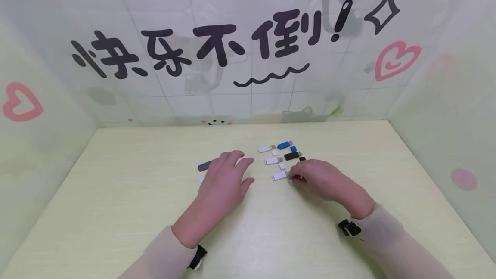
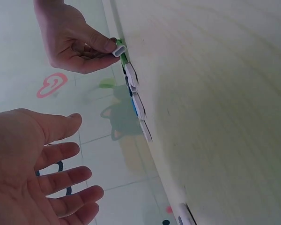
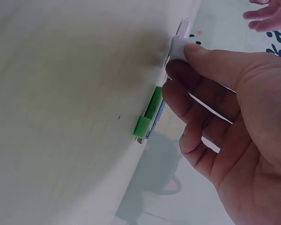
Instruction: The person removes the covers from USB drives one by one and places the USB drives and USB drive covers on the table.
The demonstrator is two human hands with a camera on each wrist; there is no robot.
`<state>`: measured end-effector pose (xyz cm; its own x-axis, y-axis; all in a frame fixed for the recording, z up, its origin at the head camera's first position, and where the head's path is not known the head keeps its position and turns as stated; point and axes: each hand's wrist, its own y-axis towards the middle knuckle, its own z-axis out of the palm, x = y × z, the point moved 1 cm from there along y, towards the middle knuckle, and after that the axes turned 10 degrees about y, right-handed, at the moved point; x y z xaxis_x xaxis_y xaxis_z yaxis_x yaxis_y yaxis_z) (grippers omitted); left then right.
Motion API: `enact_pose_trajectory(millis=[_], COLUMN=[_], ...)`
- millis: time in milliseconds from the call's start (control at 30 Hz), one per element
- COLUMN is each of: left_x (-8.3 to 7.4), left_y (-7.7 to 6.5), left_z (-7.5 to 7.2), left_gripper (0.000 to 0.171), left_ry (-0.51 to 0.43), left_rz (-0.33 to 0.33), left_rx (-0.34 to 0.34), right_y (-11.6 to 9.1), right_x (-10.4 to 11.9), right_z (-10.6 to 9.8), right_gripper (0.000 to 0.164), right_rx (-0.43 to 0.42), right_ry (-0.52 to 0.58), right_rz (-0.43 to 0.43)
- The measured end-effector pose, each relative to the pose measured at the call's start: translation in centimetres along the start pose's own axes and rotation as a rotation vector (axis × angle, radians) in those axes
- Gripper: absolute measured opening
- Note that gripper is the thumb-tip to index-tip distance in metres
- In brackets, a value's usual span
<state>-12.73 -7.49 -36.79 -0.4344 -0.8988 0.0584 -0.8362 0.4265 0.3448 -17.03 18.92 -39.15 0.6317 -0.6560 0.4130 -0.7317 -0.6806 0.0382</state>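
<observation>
My right hand (image 1: pixel 319 179) pinches a small white cap (image 2: pixel 119 50) between thumb and fingertips, right at the bare plug end of the nearest white USB flash drive (image 1: pixel 279 176). Under that hand lies a green flash drive (image 3: pixel 152 108), hidden from the head view. Two more white flash drives are in the same column, with small white caps (image 1: pixel 282 166) beside their plugs. A blue flash drive (image 1: pixel 284 145) and a black flash drive (image 1: pixel 292 156) stand to the right of these, their caps off. My left hand (image 1: pixel 224 184) hovers with fingers spread, holding nothing.
Partly behind my left hand lie a dark grey stick (image 1: pixel 204 166) and a white piece (image 1: pixel 202 178). The pale wooden table (image 1: pixel 128 210) ends at a printed back wall (image 1: pixel 217 106), with side walls left and right.
</observation>
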Motion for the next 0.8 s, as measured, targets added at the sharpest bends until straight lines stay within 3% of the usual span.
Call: enact_pose_trajectory(millis=[367,800], left_x=[2.2,3.4], left_y=[-2.3,-3.2], left_z=[0.1,-0.1], left_gripper=[0.05,0.052], left_ry=[0.012,-0.005], left_rz=[-0.038,-0.06], left_rx=[-0.009,-0.023], right_y=[0.4,1.0], right_x=[-0.2,-0.4], right_z=[0.0,0.0], right_gripper=[0.008,0.007], right_rx=[0.026,0.027], right_ry=[0.052,0.132], right_rz=[0.008,0.036])
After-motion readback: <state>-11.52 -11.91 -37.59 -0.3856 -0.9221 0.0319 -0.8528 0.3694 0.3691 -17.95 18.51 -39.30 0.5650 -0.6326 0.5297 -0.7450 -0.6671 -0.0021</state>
